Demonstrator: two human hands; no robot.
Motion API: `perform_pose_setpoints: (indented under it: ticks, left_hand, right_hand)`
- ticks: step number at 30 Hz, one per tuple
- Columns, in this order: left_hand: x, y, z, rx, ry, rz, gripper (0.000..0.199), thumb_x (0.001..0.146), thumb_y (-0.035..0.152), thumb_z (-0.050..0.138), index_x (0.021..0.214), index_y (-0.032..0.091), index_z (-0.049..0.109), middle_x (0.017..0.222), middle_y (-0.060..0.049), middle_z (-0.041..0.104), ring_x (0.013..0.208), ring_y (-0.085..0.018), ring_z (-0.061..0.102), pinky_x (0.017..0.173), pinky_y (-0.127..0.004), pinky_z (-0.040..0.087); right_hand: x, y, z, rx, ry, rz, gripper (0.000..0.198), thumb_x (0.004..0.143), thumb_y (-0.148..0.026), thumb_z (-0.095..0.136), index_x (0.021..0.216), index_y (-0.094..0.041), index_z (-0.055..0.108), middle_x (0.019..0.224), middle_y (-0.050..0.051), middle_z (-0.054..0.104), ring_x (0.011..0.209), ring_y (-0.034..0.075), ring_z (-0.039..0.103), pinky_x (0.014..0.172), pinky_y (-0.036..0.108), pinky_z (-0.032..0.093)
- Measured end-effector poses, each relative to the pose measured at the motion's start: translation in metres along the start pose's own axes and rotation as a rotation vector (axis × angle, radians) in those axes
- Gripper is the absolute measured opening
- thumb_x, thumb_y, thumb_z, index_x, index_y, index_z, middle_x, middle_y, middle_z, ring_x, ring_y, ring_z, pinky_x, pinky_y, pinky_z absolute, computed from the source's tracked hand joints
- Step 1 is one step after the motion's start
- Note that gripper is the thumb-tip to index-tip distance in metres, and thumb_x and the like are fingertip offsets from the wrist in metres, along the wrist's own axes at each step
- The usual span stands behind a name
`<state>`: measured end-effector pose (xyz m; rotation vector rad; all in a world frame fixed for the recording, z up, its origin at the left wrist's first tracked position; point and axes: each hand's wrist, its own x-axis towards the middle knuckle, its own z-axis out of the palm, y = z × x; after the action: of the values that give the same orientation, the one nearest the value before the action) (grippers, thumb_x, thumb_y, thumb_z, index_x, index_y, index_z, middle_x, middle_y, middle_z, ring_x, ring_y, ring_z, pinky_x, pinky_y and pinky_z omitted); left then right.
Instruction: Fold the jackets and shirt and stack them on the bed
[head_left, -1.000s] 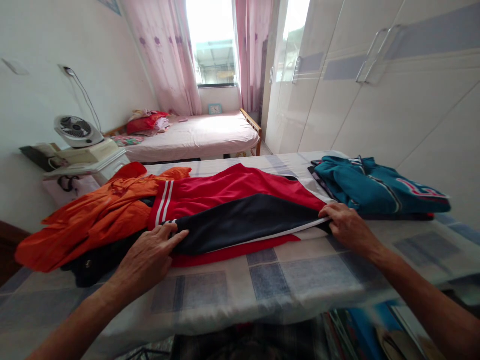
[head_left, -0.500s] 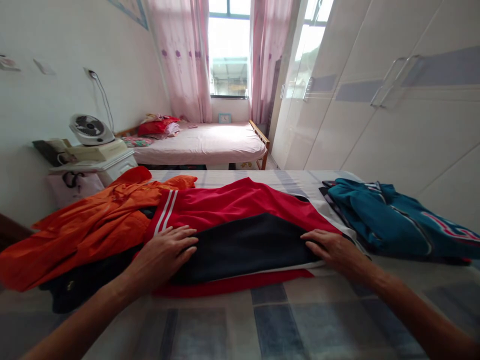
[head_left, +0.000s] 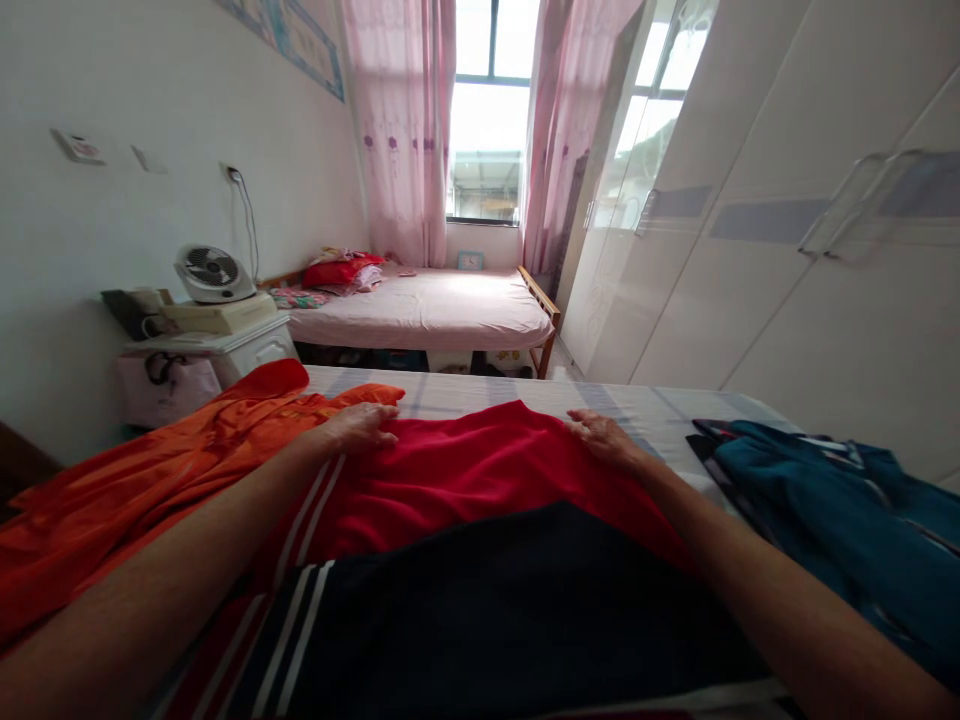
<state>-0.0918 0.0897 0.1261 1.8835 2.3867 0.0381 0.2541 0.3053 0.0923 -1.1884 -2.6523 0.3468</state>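
Observation:
A red and navy garment (head_left: 465, 465) with paired white stripes lies spread in front of me, its navy panel nearest. My left hand (head_left: 360, 427) rests at its far left corner, fingers stretched out and thumb apart. At the far right edge of the red cloth, my right hand (head_left: 602, 437) lies with its fingers extended and slightly bent. An orange garment (head_left: 187, 465) is heaped on the left, partly under my left forearm. To the right sits a folded teal garment (head_left: 832, 520) on top of darker cloth.
The clothes lie on a bed with a pale checked sheet (head_left: 645, 400). Beyond stands a second bed with a pink sheet (head_left: 442, 305). A small fan (head_left: 214, 272) sits on a box on the white cabinet (head_left: 255, 350). White wardrobes (head_left: 780, 310) line the right side.
Both hands have moved forward from the navy panel to the garment's far edge. The view has shifted, and the garment now appears closer to me.

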Motion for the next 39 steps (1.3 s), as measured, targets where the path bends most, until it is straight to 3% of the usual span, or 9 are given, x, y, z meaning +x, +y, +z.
perform_pose_setpoints:
  ticks: [5,11,15,20,22,26,29,34,39]
  left_hand:
    - [0.005,-0.004,0.001,0.026,-0.026,-0.015,0.023,0.073,0.030,0.055,0.086,0.016,0.068,0.093,-0.009,0.070,0.092,-0.026,0.064,0.081,-0.033,0.048]
    - [-0.005,-0.004,0.007,0.056,0.114,-0.067,0.030,0.084,0.036,0.041,0.094,0.018,0.063,0.107,-0.011,0.064,0.100,-0.027,0.059,0.082,-0.035,0.046]
    - [-0.018,-0.004,-0.006,0.037,0.097,-0.024,0.019,0.074,0.034,0.057,0.085,0.019,0.062,0.089,-0.004,0.066,0.085,-0.022,0.062,0.072,-0.028,0.047]
    - [-0.067,0.014,-0.021,0.087,0.314,0.018,0.022,0.087,0.027,0.040,0.096,0.018,0.057,0.104,-0.009,0.059,0.095,-0.024,0.056,0.081,-0.035,0.045]
    - [-0.097,0.022,-0.014,0.137,0.387,0.132,0.025,0.091,0.025,0.035,0.096,0.018,0.058,0.101,-0.010,0.058,0.093,-0.024,0.055,0.081,-0.036,0.044]
    - [-0.150,0.031,0.009,0.155,0.328,0.405,0.022,0.088,0.014,0.041,0.090,0.021,0.062,0.095,-0.006,0.061,0.087,-0.019,0.057,0.081,-0.033,0.046]
    - [-0.167,0.038,0.009,0.033,0.259,0.378,0.026,0.085,0.013,0.043,0.099,0.024,0.063,0.102,-0.004,0.062,0.095,-0.018,0.059,0.084,-0.029,0.047]
    - [-0.162,0.065,0.004,-0.027,0.296,0.203,0.034,0.088,0.031,0.045,0.119,0.025,0.059,0.128,-0.007,0.056,0.116,-0.023,0.053,0.097,-0.036,0.044]
    - [-0.157,0.096,0.046,0.096,0.373,0.063,0.053,0.084,0.049,0.051,0.132,0.025,0.051,0.143,-0.013,0.043,0.132,-0.035,0.037,0.105,-0.058,0.031]
  right_hand:
    - [0.033,-0.021,0.018,0.004,-0.058,-0.025,0.038,0.085,-0.039,0.049,0.110,-0.016,0.066,0.111,0.011,0.067,0.102,0.021,0.061,0.086,0.027,0.043]
    - [0.036,-0.037,0.021,-0.019,0.021,0.027,0.023,0.079,-0.025,0.049,0.093,-0.018,0.066,0.095,0.010,0.069,0.089,0.022,0.062,0.075,0.029,0.042]
    - [0.023,-0.045,0.005,0.011,0.121,-0.014,0.026,0.079,-0.020,0.047,0.100,-0.018,0.061,0.100,0.008,0.066,0.092,0.019,0.059,0.080,0.027,0.041]
    - [-0.020,-0.047,-0.019,0.048,0.316,-0.121,0.025,0.076,-0.015,0.044,0.098,-0.018,0.056,0.101,0.007,0.061,0.094,0.020,0.056,0.086,0.029,0.040]
    - [-0.049,-0.042,-0.020,0.050,0.362,-0.184,0.023,0.074,-0.013,0.043,0.093,-0.019,0.055,0.097,0.007,0.060,0.090,0.020,0.056,0.083,0.031,0.041]
    - [-0.103,-0.025,-0.009,-0.045,0.135,-0.283,0.026,0.070,-0.006,0.041,0.087,-0.020,0.056,0.099,0.006,0.061,0.091,0.020,0.056,0.084,0.032,0.040]
    - [-0.120,-0.023,-0.008,-0.070,-0.020,-0.281,0.034,0.068,-0.001,0.039,0.088,-0.019,0.058,0.099,0.005,0.062,0.093,0.018,0.057,0.085,0.031,0.039]
    - [-0.104,-0.075,-0.025,-0.087,0.140,-0.274,0.028,0.082,-0.010,0.040,0.100,-0.017,0.061,0.106,0.008,0.062,0.100,0.019,0.056,0.088,0.030,0.038]
    - [-0.075,-0.143,0.000,-0.204,0.031,-0.467,0.029,0.086,-0.031,0.053,0.111,-0.018,0.061,0.113,0.009,0.062,0.105,0.023,0.054,0.089,0.034,0.037]
